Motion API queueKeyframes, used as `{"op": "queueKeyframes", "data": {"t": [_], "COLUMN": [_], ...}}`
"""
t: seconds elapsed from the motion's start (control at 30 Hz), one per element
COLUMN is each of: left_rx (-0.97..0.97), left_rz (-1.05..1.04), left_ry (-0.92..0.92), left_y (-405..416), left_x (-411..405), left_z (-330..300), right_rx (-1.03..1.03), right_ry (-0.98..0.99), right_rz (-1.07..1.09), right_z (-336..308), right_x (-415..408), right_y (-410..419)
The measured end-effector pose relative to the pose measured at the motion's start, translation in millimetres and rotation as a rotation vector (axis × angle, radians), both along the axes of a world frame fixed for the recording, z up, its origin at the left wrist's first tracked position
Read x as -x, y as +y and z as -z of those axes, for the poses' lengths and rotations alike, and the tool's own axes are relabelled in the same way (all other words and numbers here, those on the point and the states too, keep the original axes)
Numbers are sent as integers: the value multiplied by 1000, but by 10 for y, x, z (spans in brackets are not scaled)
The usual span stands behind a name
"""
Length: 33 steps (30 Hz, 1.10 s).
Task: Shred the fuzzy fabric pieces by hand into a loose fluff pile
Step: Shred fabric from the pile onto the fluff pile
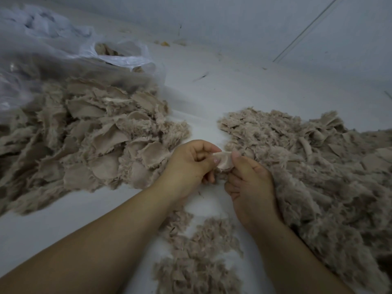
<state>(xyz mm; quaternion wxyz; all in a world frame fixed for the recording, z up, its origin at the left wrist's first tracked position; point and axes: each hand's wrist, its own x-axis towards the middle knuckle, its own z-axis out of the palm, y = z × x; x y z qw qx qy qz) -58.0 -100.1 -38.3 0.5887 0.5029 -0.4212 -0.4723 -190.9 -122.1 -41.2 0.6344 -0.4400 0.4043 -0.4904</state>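
Note:
A small beige fuzzy fabric piece (224, 161) is held between both hands above the white surface. My left hand (191, 166) pinches its left edge with thumb and fingers. My right hand (248, 183) pinches its right edge. A heap of whole fuzzy fabric pieces (84, 141) lies to the left. A larger heap of fuzzy pieces and fluff (307, 166) spreads to the right, touching my right wrist. A smaller patch of loose fluff (201, 257) lies under and between my forearms.
A clear plastic bag (53, 60) holding more beige pieces lies at the back left, its mouth open toward the left heap. The white surface (233, 88) meets a pale wall behind. A few small scraps (165, 43) sit by the wall.

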Motion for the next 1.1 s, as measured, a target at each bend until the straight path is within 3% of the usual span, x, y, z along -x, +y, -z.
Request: {"op": "queueKeyframes", "data": {"t": [0.2,0.3,0.53,0.7,0.9,1.03,1.1], "left_rx": [-3,-37,-18,3,34,34,38], "left_rz": [49,108,75,-4,-164,-223,-257], "left_ry": [61,-15,29,-74,-378,-328,-196], "left_y": [21,14,9,19,-78,-32,-11], "left_x": [30,59,91,107,4,-34,-74], "left_z": [-5,19,24,42,95,33,-50], "right_rx": [10,26,39,48,44,57,64], "right_ry": [1,-24,-42,-15,-59,-7,25], "right_rz": [23,-14,-31,-8,11,-29,-28], "right_z": [-27,-39,-35,-12,4,24,42], "right_x": [-18,-21,-31,-32,12,23,19], "right_y": [29,39,49,44,22,21,7]}}
